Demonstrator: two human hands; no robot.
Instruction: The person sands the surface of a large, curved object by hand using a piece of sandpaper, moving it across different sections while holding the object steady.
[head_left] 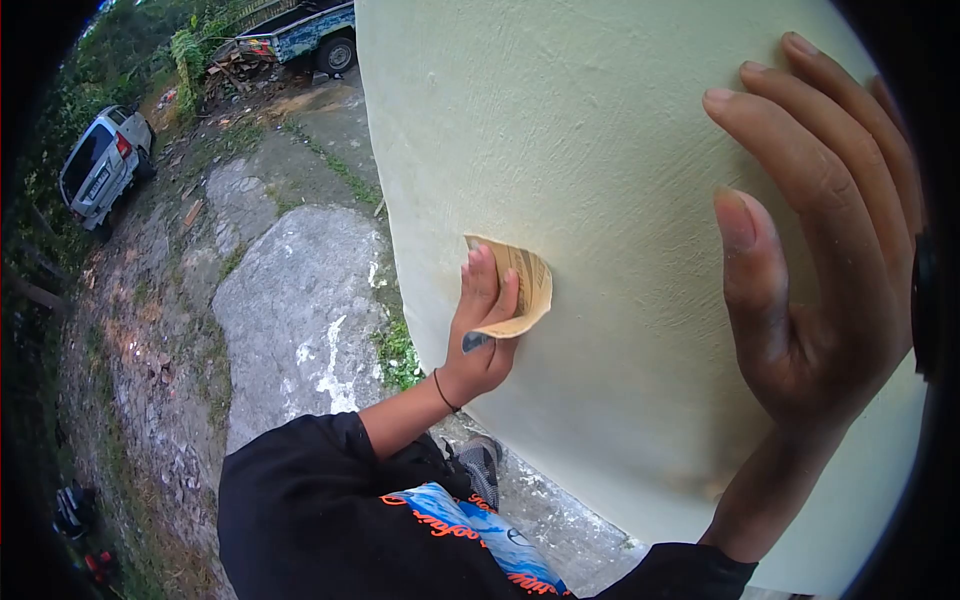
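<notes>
Plainly, curled brown sheet [534, 280] between left grip [479, 314] and pale wall [600, 150].

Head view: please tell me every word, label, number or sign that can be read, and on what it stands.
"tiny", perhaps: orange lettering on the black shirt; the rest is too distorted to read.
Brown sheet in the left hand: dark print, too small to read.
Plate on white car: too small.
</notes>
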